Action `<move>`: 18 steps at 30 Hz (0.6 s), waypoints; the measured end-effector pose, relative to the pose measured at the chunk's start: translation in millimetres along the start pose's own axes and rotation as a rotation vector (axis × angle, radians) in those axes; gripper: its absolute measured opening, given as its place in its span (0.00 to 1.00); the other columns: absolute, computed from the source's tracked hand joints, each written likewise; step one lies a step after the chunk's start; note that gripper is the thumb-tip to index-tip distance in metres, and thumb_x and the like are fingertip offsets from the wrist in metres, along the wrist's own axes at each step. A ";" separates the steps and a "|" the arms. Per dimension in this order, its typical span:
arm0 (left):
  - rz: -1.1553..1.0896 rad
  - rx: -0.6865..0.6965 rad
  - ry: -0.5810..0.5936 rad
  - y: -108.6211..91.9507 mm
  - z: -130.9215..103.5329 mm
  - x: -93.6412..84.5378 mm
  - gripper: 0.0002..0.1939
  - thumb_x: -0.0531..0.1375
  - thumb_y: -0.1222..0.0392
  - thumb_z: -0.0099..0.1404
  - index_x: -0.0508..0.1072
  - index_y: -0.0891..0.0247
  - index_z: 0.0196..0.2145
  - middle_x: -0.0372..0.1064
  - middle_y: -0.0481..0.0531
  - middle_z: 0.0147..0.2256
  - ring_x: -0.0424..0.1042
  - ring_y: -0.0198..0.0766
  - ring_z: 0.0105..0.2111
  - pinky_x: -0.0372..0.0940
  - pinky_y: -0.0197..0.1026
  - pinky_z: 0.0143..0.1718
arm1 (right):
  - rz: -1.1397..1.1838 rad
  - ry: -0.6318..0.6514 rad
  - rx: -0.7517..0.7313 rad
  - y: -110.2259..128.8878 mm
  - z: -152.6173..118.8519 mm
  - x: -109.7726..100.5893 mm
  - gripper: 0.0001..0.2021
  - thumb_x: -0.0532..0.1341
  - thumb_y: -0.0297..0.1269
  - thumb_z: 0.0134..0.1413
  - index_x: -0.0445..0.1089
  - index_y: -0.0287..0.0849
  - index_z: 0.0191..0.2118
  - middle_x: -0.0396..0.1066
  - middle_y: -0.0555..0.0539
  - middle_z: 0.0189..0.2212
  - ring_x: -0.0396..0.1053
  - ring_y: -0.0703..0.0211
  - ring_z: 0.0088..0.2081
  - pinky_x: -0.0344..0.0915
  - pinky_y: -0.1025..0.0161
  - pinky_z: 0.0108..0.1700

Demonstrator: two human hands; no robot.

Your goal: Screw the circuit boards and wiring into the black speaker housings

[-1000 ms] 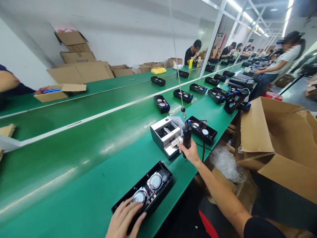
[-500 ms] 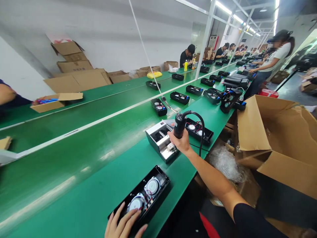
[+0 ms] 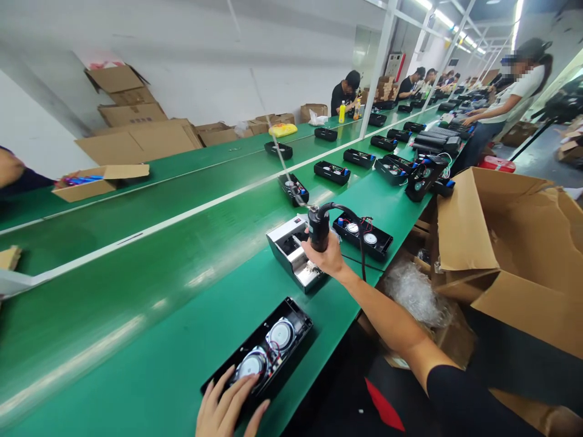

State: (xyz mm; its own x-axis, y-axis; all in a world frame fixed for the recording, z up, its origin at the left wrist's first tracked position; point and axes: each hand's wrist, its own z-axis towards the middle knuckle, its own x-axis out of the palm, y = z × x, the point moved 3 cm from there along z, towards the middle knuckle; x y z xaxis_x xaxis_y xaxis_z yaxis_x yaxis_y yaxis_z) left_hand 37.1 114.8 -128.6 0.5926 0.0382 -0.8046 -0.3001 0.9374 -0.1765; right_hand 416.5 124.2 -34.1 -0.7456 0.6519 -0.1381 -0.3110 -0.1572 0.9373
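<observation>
Under the loosely spread left hand (image 3: 223, 411), an open speaker housing (image 3: 279, 363) is lying, while farther ahead the right hand (image 3: 326, 254) is gripping an electric screwdriver (image 3: 319, 229) beside a screw feeder (image 3: 283, 258).

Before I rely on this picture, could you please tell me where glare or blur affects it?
Head view: pale glare streaks the green surface, with bright ceiling lights at upper right; head view: the hanging cable looks faint against the wall; head view: the black tool and nearest open case read fairly clearly.

Strip lights (image 3: 518, 25) run above a long green worktable (image 3: 150, 358) beside a pale wall (image 3: 182, 70).
</observation>
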 end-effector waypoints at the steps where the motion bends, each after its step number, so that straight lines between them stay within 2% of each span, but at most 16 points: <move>1: 0.014 0.022 0.001 0.3 4.4 -0.9 0.16 0.60 0.52 0.76 0.72 0.59 0.57 0.79 0.55 0.48 0.71 0.54 0.58 0.59 0.56 0.66 | -0.002 0.013 0.017 1.2 1.0 1.5 0.33 0.64 0.59 0.53 0.66 0.29 0.49 0.64 0.46 0.32 0.60 0.78 0.33 0.63 0.78 0.38; 7: 0.121 0.086 0.001 -1.7 17.5 4.1 0.19 0.63 0.51 0.73 0.71 0.62 0.57 0.78 0.59 0.48 0.71 0.57 0.55 0.63 0.60 0.60 | -0.140 0.240 0.155 -10.7 -14.3 6.5 0.27 0.65 0.49 0.52 0.68 0.30 0.49 0.67 0.48 0.35 0.58 0.83 0.31 0.58 0.83 0.33; 11: 0.088 0.012 0.013 -13.7 26.0 6.7 0.16 0.60 0.53 0.76 0.70 0.63 0.56 0.77 0.60 0.50 0.71 0.57 0.56 0.61 0.61 0.63 | -0.025 0.226 0.329 -20.1 -35.8 -7.2 0.31 0.66 0.52 0.54 0.63 0.29 0.53 0.61 0.52 0.25 0.56 0.80 0.24 0.55 0.78 0.27; 15: 0.035 -0.001 0.077 -22.0 38.1 9.3 0.16 0.60 0.55 0.76 0.70 0.63 0.58 0.79 0.56 0.47 0.72 0.55 0.55 0.58 0.60 0.66 | 0.215 0.170 0.300 -1.0 -48.0 -19.6 0.41 0.68 0.57 0.54 0.54 0.33 0.61 0.55 0.57 0.21 0.56 0.75 0.19 0.54 0.75 0.24; 18: 0.069 0.027 0.132 -23.3 42.6 12.6 0.18 0.62 0.56 0.74 0.70 0.63 0.58 0.79 0.55 0.46 0.75 0.52 0.51 0.59 0.58 0.64 | 0.375 0.182 0.229 18.9 -62.1 -14.8 0.40 0.67 0.57 0.58 0.51 0.34 0.62 0.51 0.58 0.20 0.55 0.75 0.19 0.56 0.75 0.24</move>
State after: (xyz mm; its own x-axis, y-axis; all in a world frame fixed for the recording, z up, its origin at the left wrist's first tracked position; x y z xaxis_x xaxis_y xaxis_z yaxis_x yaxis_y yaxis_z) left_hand 83.4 108.1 -110.5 0.4678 0.0586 -0.8819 -0.3154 0.9432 -0.1046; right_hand 385.0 65.5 -34.2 -0.8792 0.4375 0.1886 0.1221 -0.1756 0.9769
